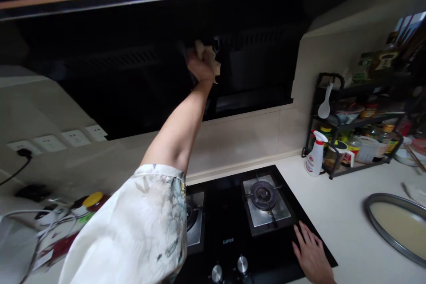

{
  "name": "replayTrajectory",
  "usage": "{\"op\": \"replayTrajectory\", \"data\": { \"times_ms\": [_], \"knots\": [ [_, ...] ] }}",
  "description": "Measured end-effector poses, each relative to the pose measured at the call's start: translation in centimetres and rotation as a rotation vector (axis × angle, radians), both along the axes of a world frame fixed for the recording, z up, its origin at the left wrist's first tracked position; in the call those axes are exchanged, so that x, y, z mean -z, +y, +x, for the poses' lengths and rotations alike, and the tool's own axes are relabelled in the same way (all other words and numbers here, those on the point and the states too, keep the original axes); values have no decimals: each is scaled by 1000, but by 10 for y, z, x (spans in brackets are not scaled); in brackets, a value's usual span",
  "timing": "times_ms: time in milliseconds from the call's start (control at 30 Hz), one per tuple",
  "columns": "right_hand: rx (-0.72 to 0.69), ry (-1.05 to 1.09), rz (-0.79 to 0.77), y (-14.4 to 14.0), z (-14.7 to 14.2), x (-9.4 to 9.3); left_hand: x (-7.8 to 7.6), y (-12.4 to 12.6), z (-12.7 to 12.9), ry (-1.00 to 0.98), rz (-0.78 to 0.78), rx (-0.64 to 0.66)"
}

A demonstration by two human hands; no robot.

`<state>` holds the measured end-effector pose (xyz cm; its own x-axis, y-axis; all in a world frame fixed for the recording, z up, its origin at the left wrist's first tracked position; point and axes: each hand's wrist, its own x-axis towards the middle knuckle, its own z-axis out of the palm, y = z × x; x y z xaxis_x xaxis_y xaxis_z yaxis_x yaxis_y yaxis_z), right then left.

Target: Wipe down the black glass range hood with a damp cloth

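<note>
My left hand [200, 67] is raised to the black range hood [146, 93], its fingers closed round a crumpled tan cloth [213, 60] pressed against the hood's dark panel. The hand is slightly blurred, and part of the cloth is hidden behind it. Lower down on the right, my right hand [312, 253] lies palm down with fingers spread on the right edge of the black gas cooktop [229, 217]. Between the two hands is the right burner [263, 195]. My left sleeve covers part of the left burner [193, 217].
A white spray bottle [315, 155] stands beside a black rack [336, 131] of jars and bottles, with a white rice paddle [326, 103] hung on it. A metal pan [369, 211] of pale liquid sits at right. Wall sockets [49, 143] and cables are at left.
</note>
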<state>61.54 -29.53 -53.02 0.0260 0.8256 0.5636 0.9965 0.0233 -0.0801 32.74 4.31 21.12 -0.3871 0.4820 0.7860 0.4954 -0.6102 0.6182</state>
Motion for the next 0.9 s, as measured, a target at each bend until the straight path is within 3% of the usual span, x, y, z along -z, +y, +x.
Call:
{"op": "replayTrajectory", "data": {
  "times_ms": [133, 367, 567, 700, 833, 900],
  "knots": [
    [0, -23, 24, -1, 0, 1, 1, -7, 32, 109, 54, 15],
    [23, -13, -54, -3, -4, -5, 24, 11, 66, 498, 36, 260],
    [36, 4, -109, -6, -7, -5, 2, 11, 103, 879, 90, 297],
    [37, -38, -73, -6, -8, -3, -14, 2, 135, 1008, 128, 310],
    [43, -79, -42, -7, -7, -3, -15, 3, 150, 1013, 80, 371],
    [49, -79, -46, -7, -6, -4, -11, 7, 144, 1089, 75, 274]
  ]
}}
